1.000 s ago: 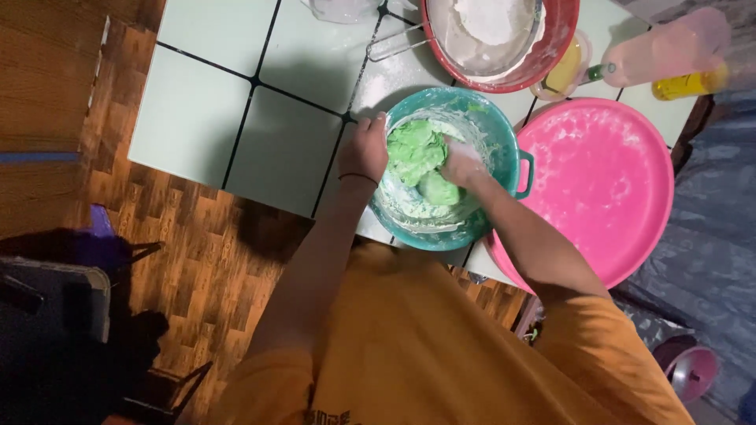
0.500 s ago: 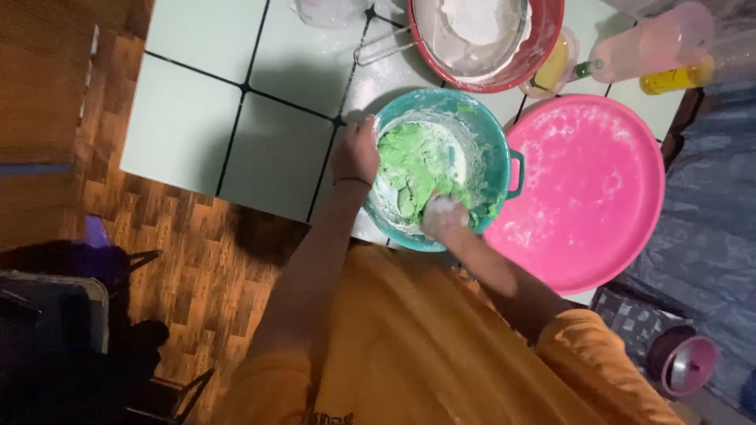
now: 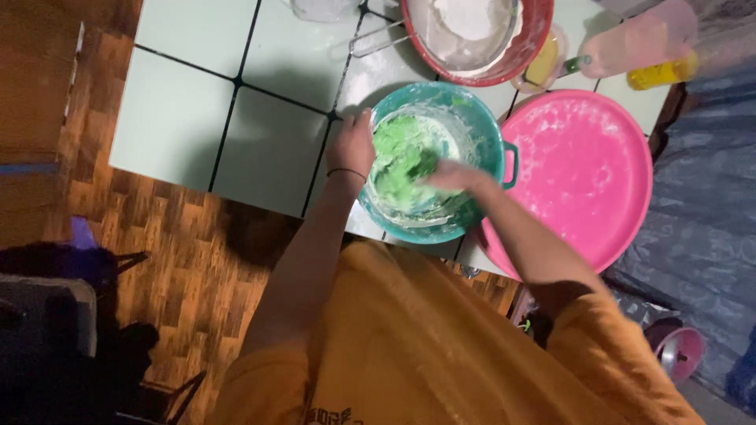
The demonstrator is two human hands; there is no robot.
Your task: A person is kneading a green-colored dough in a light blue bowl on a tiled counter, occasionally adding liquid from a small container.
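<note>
- Pale tiled desk [image 3: 197,118] with dark grout lines over a wood-parquet floor [image 3: 157,260]; dim light, view straight down over an orange shirt [image 3: 409,346].
- Green dough [image 3: 402,161] sits inside the teal bowl [image 3: 488,134], massed toward the bowl's left and middle; white floury smear on the inner wall around it.
- Right hand [image 3: 453,177] is in the bowl, lying on the dough's right edge, floured, motion-blurred; fingers look stretched flat toward the dough, but I cannot tell whether they hold any of it.
- Dough lies just left of the right hand, touching its fingertips; this hand is the one in contact with it.
- Left hand [image 3: 352,145] is curled over the bowl's left rim, gripping it from outside; dough is just right of it, inside the rim, not touched by it. Thin dark band on that wrist.
- Dough has no clear long axis, a lumpy mass.
- Bowl stands at the near desk edge, between the two forearms, with a small handle on its right side.
- Pink round tray [image 3: 583,173], flour-dusted, right of the right hand, touching or just beside the bowl and overhanging the desk edge.
- Red bowl [image 3: 535,35] with a sieve of white flour [image 3: 465,16] beyond both hands, near the teal bowl's far rim.
- Further right beyond the tray: small clear cup of something yellow [image 3: 543,63], pink jug [image 3: 638,43], yellow bottle [image 3: 661,75].
- Dark chair [image 3: 47,315] on the floor, well left of the left hand.
</note>
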